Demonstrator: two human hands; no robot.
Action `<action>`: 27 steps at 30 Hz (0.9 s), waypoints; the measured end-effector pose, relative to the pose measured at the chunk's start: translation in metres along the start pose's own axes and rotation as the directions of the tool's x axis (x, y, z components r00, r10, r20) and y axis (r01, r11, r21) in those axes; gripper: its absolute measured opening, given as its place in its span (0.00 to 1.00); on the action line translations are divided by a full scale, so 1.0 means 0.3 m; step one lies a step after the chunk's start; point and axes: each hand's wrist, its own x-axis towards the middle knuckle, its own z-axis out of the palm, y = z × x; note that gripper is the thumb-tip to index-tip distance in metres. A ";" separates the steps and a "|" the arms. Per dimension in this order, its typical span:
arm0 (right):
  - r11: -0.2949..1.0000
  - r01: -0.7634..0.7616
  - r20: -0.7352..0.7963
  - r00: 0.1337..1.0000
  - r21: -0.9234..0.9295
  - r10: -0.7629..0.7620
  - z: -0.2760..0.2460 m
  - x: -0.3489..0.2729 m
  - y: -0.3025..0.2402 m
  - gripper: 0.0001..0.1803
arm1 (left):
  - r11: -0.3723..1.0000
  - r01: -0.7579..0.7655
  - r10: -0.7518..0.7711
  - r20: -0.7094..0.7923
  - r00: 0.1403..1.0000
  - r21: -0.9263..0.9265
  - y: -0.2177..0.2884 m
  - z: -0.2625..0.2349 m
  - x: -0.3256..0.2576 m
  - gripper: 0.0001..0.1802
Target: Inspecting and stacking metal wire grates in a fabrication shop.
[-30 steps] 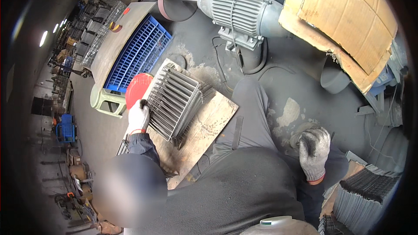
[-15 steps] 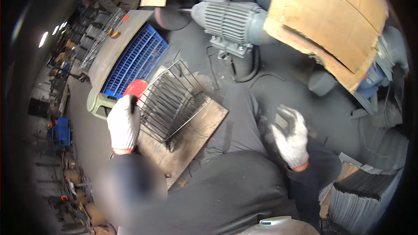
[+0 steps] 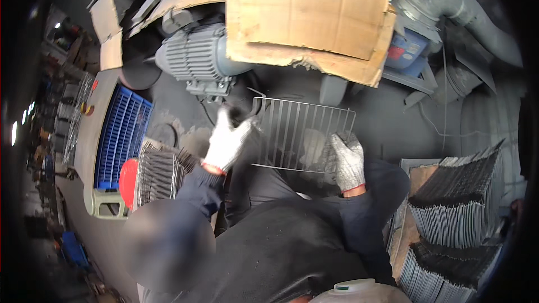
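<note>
A rectangular wire rack (image 3: 292, 134) with parallel metal bars is held up in front of my body. My right hand (image 3: 348, 160), in a white knitted glove, grips its right end. At the rack's left end is my left hand (image 3: 227, 140), gloved the same way, its fingers against the edge wires; their exact hold is partly blurred. A stack of similar wire racks (image 3: 160, 177) stands to the left of my left forearm, beside a red round piece (image 3: 128, 182).
A grey finned motor (image 3: 193, 56) stands ahead, next to a cardboard sheet (image 3: 311, 14). Tall stacks of thin grey pieces (image 3: 455, 216) rise at the right. A blue slatted crate (image 3: 120, 137) is at the left. A grey duct (image 3: 466, 11) bends at the far right.
The wire rack has moved right, away from the stack, and turned level. My left hand came across with it, and my right hand has closed on its right end. The view swung right.
</note>
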 end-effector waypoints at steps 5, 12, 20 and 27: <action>0.998 -0.058 -0.191 0.980 0.005 0.058 -0.222 0.045 0.003 0.14 | 0.866 0.201 0.024 0.440 0.898 -0.459 -0.233 0.526 0.085 0.20; 0.993 -0.115 -0.261 0.959 -0.011 0.108 -0.294 0.099 -0.063 0.12 | 0.681 0.452 -0.020 0.603 0.798 -0.576 -0.209 0.599 0.088 0.12; 0.996 -0.082 -0.150 0.985 0.021 0.084 -0.099 0.164 0.010 0.13 | 0.722 0.460 -0.105 0.575 0.811 -0.517 -0.220 0.430 0.159 0.11; 0.996 -0.080 -0.344 0.937 -0.027 0.066 -0.205 0.091 -0.131 0.12 | 0.779 0.338 0.020 0.560 0.829 -0.528 -0.187 0.625 0.111 0.12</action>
